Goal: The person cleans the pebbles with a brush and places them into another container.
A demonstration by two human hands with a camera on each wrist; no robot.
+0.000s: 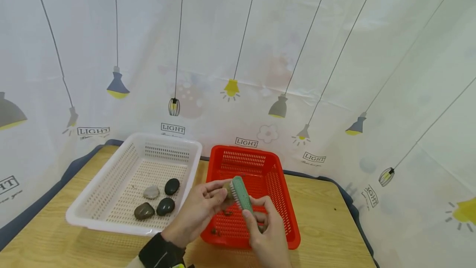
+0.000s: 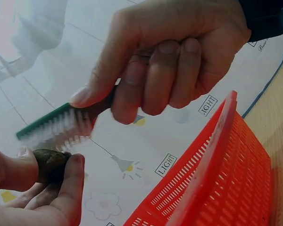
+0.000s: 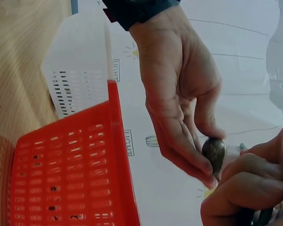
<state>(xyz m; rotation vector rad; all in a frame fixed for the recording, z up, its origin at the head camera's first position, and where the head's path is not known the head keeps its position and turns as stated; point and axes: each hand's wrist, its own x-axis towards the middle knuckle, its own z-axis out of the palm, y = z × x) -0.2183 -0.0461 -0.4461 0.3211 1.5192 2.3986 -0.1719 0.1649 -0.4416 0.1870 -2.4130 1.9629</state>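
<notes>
My left hand (image 1: 202,206) pinches a dark, greenish-brown stone (image 2: 49,165) between thumb and fingers, above the red basket (image 1: 291,218). In my right hand (image 1: 270,233) is a green scrubbing brush (image 1: 241,193), gripped by its handle with the thumb along its back. The brush's pale bristles face the stone, at or very close to its surface; the bristles look blurred in the left wrist view. In the right wrist view the stone shows between the left fingertips, while the brush is mostly hidden behind the right hand.
A white basket (image 1: 85,220) stands on the left of the wooden table (image 1: 327,226). It holds a pale grey stone (image 1: 151,192), a brown stone (image 1: 144,211) and two black stones (image 1: 165,206). Bits of dirt (image 1: 227,213) lie in the red basket. A patterned curtain hangs behind.
</notes>
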